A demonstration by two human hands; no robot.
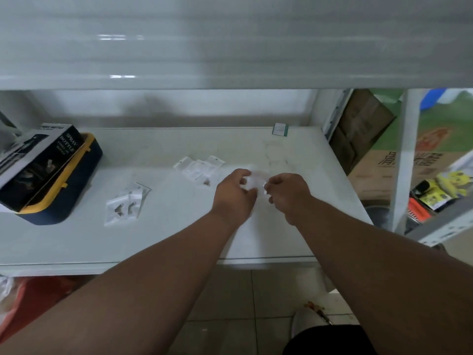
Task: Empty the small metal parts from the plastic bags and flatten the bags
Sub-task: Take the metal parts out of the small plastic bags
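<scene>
A small clear plastic bag [256,181] is held between my left hand [235,194] and my right hand [288,194], just above the white shelf [179,234]; each hand pinches one side of it. I cannot tell whether anything is inside it. Behind my left hand lies a small pile of flat clear bags [198,166], with a few tiny metal parts [206,181] loose at its near edge. Further left, several bags holding dark metal parts [126,204] lie overlapping on the shelf.
A black spray bottle box [35,162] rests on a navy and yellow case [76,175] at the shelf's left end. A small green-edged packet [280,129] stands at the back right. A deep upper shelf [230,47] overhangs the work surface. Cardboard boxes [363,129] sit beyond the right edge.
</scene>
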